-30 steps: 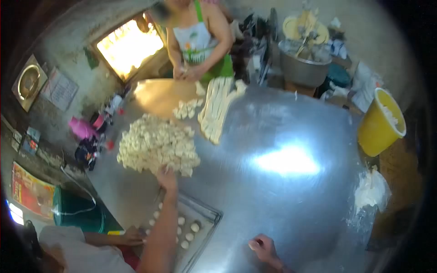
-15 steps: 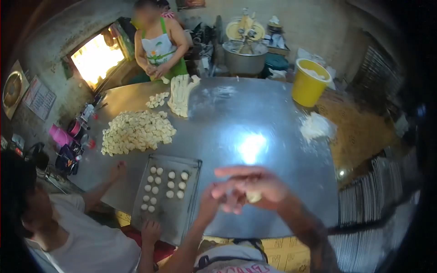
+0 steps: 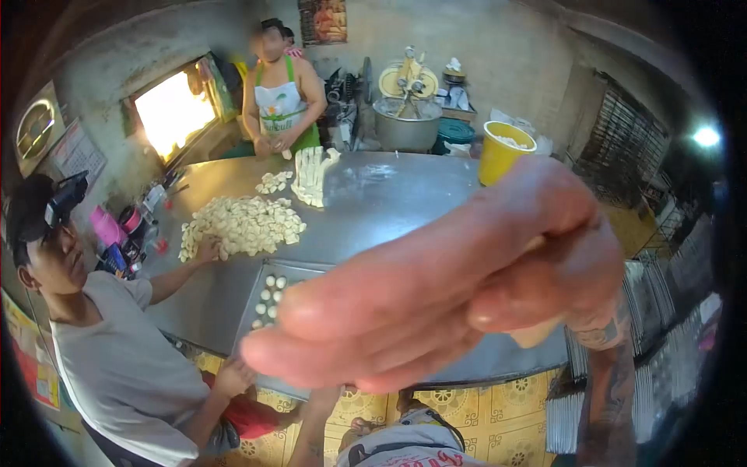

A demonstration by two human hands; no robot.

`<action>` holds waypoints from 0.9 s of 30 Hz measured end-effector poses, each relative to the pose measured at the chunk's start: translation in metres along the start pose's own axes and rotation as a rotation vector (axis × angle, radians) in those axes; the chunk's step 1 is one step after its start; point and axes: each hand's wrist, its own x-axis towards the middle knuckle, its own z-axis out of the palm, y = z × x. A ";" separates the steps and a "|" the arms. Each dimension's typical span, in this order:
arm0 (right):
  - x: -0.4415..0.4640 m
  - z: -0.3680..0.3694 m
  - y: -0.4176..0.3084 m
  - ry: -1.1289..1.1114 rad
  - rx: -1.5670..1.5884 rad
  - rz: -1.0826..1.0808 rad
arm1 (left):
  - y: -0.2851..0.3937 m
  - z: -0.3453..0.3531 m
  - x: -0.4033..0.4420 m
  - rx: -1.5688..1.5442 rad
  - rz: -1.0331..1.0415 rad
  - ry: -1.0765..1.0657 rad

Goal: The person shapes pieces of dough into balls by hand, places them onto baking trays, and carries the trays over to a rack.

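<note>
While the wide metal surface [image 3: 366, 210] fills the middle of the room, two other persons are at it: one in a pale shirt [image 3: 124, 358] on the left, with one hand at the edge of the dough heap, and one in an apron [image 3: 282, 113] at the far side. Behind the surface there is a big metal bowl [image 3: 406, 132]. On the surface lie a tray [image 3: 303, 272], partly covered from view, the heap of cut dough [image 3: 245, 226] and, just beyond it, a long strip of dough [image 3: 310, 179]. A yellow bucket [image 3: 498, 159] is near the far right edge. Very close to the camera is the right hand [image 3: 459, 280], its long fingers together and its thumb bent. The left hand is hidden behind it, so I cannot tell its state. Small dough balls [image 3: 270, 281] lie in the tray. One piece of dough [image 3: 537, 333] shows under the right thumb, touching the hand; whether it is gripped, I cannot tell.
</note>
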 end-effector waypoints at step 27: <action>-0.127 -0.130 -0.104 0.075 -0.158 0.534 | -0.065 0.092 0.050 0.181 -0.166 0.256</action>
